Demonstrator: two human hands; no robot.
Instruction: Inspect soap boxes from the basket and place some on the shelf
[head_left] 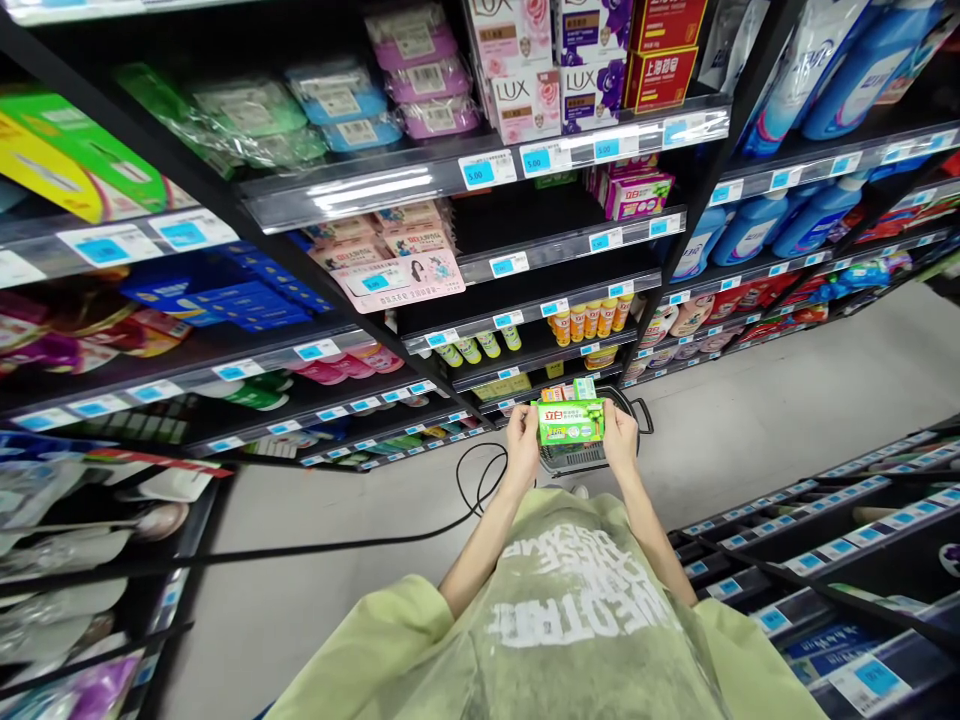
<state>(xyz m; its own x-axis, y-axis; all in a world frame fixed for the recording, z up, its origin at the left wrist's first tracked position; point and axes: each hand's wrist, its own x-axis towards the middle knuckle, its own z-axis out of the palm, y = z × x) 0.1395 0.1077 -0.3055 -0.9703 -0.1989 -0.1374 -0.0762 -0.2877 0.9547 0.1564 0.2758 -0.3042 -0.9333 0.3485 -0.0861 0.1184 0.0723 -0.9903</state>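
A green and white soap pack [571, 422] with red lettering is held level in front of my body, its printed face turned up toward me. My left hand [523, 437] is closed on its left end, and my right hand [620, 434] grips the right end. Below and behind the pack sits a grey shopping basket [581, 462] on the floor, partly hidden by the pack and my hands. Inside the basket, small boxes in orange and light green [583, 388] show past the pack's far edge.
Shelves with boxed soaps [525, 105], blue bottles [750, 235] and orange-yellow bottles [592, 322] rise ahead. A black cable [360, 543] crosses the grey floor [300, 620] on the left, looping near the basket. Another shelf rack [825, 520] stands close on the right.
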